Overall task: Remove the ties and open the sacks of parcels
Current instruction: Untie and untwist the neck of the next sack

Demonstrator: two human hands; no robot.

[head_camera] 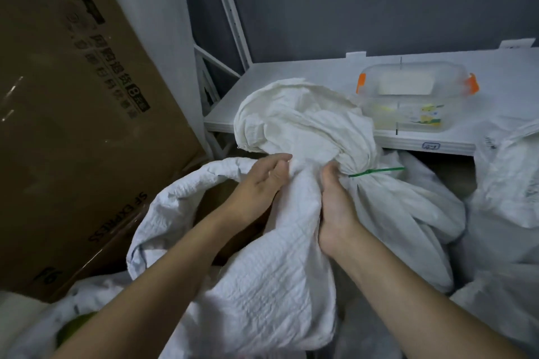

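Now, right hand on sack beside green tie.

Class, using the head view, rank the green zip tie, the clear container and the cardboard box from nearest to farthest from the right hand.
1. green zip tie, beside the right hand on the sack neck.
2. clear container, behind it on the white shelf.
3. cardboard box, far left.

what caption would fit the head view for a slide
Right hand grips the white sack at its neck beside the green tie; left hand touches it.
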